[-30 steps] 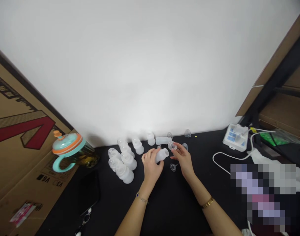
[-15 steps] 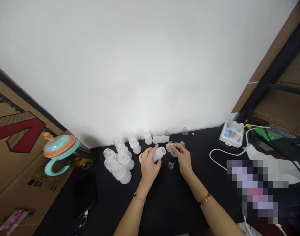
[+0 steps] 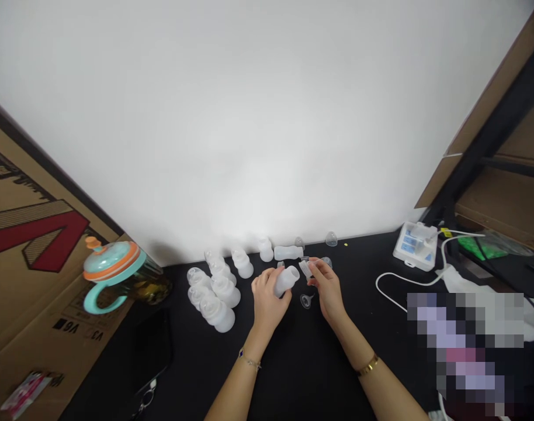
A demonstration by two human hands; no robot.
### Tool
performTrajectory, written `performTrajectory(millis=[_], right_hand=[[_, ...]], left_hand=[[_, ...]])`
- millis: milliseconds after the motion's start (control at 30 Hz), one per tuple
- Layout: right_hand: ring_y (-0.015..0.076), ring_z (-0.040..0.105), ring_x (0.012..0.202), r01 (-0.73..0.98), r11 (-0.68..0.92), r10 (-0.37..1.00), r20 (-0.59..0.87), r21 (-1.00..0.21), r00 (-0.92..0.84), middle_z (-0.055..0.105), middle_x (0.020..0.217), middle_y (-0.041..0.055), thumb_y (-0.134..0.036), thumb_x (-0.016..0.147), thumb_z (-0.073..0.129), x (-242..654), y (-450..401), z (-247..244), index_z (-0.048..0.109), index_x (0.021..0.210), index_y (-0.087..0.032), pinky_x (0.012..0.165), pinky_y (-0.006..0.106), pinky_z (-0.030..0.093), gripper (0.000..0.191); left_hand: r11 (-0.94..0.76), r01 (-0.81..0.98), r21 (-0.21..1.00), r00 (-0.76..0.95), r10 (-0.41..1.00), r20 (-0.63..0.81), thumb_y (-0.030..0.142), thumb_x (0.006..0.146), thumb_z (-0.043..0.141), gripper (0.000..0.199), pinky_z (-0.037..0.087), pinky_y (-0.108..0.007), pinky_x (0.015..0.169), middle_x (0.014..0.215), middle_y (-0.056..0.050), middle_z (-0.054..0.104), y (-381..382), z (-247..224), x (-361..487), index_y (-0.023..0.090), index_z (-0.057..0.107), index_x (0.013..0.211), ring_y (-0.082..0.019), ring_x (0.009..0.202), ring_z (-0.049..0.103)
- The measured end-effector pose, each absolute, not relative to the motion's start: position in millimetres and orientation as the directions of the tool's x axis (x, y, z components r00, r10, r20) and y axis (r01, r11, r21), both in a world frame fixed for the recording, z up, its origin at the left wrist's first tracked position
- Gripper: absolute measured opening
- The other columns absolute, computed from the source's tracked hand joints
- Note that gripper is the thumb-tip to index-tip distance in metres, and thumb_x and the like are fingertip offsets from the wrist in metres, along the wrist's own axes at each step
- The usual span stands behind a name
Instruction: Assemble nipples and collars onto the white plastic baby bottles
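My left hand [image 3: 268,295] is wrapped around a small whitish baby bottle [image 3: 286,281], tilted with its uncapped mouth to the right. In my right hand [image 3: 329,290], the fingertips pinch a white screw ring [image 3: 306,269] edge-on, just right of the bottle's mouth and apart from it. Whether a teat sits in the ring cannot be made out. Below my right fingers lies a clear teat [image 3: 307,300]. Behind the hands another bottle [image 3: 288,252] lies on its side. Clear dome caps [image 3: 331,238] rest near the wall. Several capped baby bottles [image 3: 218,316] stand grouped on the left.
A black table [image 3: 311,374] meets a white wall [image 3: 267,128]. To the left are a lidded jug [image 3: 118,269], a dark phone [image 3: 153,348] and a cardboard box [image 3: 25,304]. A clear plastic case [image 3: 415,245] and a white cable [image 3: 387,275] are on the right.
My right hand has turned the ring from lying face-up to edge-on, towards the bottle's mouth. The left hand keeps its hold on the bottle. The whole view has shifted slightly.
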State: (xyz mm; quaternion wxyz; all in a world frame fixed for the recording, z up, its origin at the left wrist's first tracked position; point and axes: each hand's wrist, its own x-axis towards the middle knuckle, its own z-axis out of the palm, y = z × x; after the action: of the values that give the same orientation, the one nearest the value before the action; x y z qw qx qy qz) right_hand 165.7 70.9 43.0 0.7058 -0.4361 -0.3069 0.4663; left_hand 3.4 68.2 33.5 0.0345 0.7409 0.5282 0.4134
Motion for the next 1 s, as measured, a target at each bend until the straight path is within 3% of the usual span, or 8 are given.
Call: performTrajectory(millis=[100, 433, 733, 1000], right_hand=[[0.0173, 0.061, 0.077, -0.382, 0.172, 0.934, 0.027, -0.908, 0.355, 0.069, 0.092, 0.0026, -0.050, 0.073, 0.084, 165.4, 70.3, 42.7, 0.079, 0.104, -0.027, 0.053, 0.024, 0.049, 0.039], [0.0230, 0.065, 0.091, -0.290, 0.228, 0.938, 0.129, -0.930, 0.323, 0.074, 0.104, 0.0067, -0.044, 0.073, 0.084, 165.0, 68.0, 41.7, 0.077, 0.113, -0.027, 0.062, 0.029, 0.053, 0.044], [0.0231, 0.064, 0.093, -0.238, 0.260, 0.944, 0.194, -0.936, 0.267, 0.073, 0.113, 0.0074, -0.040, 0.079, 0.080, 165.0, 67.0, 38.7, 0.073, 0.119, -0.028, 0.062, 0.030, 0.053, 0.042], [0.0243, 0.066, 0.095, -0.288, 0.268, 0.946, 0.194, -0.919, 0.260, 0.074, 0.113, 0.0078, -0.039, 0.080, 0.079, 164.9, 66.2, 41.0, 0.070, 0.125, -0.028, 0.062, 0.030, 0.051, 0.047]], left_hand=[[-0.450, 0.748, 0.488, 0.110, 0.809, 0.578, 0.014, 0.077, 0.067, 0.049, 0.043, -0.047, 0.103, 0.115, -0.008, 0.066, 67.1, 34.0, 4.2, 0.026, 0.063, 0.125, -0.028, 0.114, 0.061], [-0.450, 0.744, 0.495, 0.103, 0.808, 0.580, 0.011, 0.075, 0.066, 0.053, 0.044, -0.047, 0.102, 0.116, -0.008, 0.064, 66.9, 33.9, 4.3, 0.025, 0.063, 0.127, -0.028, 0.114, 0.060], [-0.442, 0.746, 0.498, 0.098, 0.813, 0.574, 0.011, 0.075, 0.067, 0.058, 0.045, -0.046, 0.101, 0.116, -0.008, 0.064, 64.6, 35.2, 5.6, 0.026, 0.062, 0.130, -0.028, 0.113, 0.060], [-0.484, 0.694, 0.533, 0.091, 0.793, 0.602, 0.012, 0.075, 0.064, 0.074, 0.044, -0.047, 0.101, 0.107, -0.006, 0.066, 61.2, 42.1, 6.4, 0.023, 0.044, 0.145, -0.026, 0.105, 0.063]])
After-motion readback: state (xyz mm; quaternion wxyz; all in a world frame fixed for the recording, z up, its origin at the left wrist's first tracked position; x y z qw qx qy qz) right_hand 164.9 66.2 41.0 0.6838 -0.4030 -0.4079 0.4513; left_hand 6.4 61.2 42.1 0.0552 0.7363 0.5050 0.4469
